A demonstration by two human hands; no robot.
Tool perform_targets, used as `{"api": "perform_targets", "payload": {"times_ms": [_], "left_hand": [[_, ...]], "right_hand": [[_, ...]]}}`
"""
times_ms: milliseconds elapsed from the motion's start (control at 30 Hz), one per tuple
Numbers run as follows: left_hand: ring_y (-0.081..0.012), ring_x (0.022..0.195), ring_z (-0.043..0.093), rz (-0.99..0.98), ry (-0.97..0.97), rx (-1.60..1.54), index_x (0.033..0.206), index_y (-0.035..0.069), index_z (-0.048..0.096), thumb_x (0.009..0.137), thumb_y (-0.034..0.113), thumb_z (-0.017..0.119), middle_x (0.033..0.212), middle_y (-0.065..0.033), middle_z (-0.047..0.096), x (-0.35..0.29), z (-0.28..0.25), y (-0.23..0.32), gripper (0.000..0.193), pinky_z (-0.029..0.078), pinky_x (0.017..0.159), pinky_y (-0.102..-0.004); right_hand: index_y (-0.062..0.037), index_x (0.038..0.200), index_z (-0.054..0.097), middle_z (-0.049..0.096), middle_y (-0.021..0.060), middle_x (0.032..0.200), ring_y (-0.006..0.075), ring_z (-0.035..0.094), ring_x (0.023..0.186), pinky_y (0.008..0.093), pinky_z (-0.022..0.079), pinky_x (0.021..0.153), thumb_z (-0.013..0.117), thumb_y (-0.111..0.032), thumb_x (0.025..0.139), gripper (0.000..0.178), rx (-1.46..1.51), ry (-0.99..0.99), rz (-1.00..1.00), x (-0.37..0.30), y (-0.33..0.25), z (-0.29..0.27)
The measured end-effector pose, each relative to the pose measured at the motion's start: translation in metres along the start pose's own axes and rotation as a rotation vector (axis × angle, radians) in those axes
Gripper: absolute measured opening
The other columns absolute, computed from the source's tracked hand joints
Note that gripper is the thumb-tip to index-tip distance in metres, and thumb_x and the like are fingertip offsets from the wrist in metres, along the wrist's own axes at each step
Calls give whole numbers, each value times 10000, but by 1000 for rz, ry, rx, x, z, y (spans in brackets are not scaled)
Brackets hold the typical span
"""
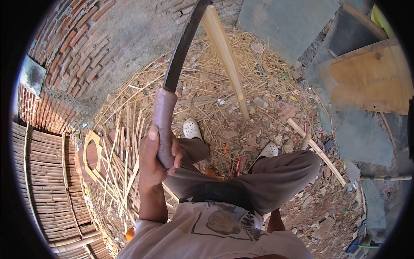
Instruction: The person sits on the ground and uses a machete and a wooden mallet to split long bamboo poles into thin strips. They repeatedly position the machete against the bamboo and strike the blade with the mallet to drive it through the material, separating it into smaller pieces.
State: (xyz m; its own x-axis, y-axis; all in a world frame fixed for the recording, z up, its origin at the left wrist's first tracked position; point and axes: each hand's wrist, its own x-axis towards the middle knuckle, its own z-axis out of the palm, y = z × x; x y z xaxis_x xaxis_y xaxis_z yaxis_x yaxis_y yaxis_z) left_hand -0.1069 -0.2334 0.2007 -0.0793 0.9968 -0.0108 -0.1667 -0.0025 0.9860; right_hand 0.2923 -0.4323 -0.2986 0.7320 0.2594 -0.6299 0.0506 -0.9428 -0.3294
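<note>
My left hand (158, 153) is closed around the purple-wrapped handle of a machete (177, 60), its thumb lying along the handle. The long dark blade points up and away, curving to the right. Close by the blade's upper part is a pale split piece of bamboo or wood (224, 56). It stands steeply, its narrower end down by the littered ground; whether it touches the blade I cannot tell. Of my right arm only a bit of forearm (276, 221) shows, below my bent right leg. My right hand is hidden.
Pale thin strips (123, 159) are heaped at left, beside a yellow frame-shaped piece (91, 151). Another strip (317, 151) lies by my right knee. A brick wall (77, 52) and bamboo slats (51, 172) border the left; grey sheets (362, 138) and a wooden board (371, 77), the right.
</note>
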Motion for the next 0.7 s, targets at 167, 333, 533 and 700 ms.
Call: {"api": "perform_targets", "payload": {"times_ms": [167,333,533,700], "left_hand": [[-148,348,421,-34,-63,-4,792,1,475,986,560,380,556,-76,449,12,-6,-2,599,297,274,-237],[-142,323,402,-59,-93,40,748,5,479,970,593,393,504,-76,431,17,-8,1,635,285,274,-231],[-147,356,460,-67,-163,19,800,-14,489,954,593,438,561,-77,467,17,-13,-1,628,309,281,-235],[-91,370,425,-75,-173,103,735,1,556,956,630,383,539,-85,550,8,-2,3,689,306,368,-217]], "right_hand": [[25,1282,529,643,134,985,222,644,861,360,517,770,689,-198,856,508,102,-29,-8,9,-5,-14],[23,1286,524,641,131,977,221,644,858,359,519,767,695,-189,852,513,426,-59,-195,34,-79,-77],[-29,1304,510,625,100,1063,207,615,947,351,523,762,759,-201,819,572,70,2,-1185,2,-337,-225],[-99,1431,395,570,152,1307,287,529,1240,454,413,1042,842,-361,731,871,-73,-290,-1620,-190,-509,-215]]}}
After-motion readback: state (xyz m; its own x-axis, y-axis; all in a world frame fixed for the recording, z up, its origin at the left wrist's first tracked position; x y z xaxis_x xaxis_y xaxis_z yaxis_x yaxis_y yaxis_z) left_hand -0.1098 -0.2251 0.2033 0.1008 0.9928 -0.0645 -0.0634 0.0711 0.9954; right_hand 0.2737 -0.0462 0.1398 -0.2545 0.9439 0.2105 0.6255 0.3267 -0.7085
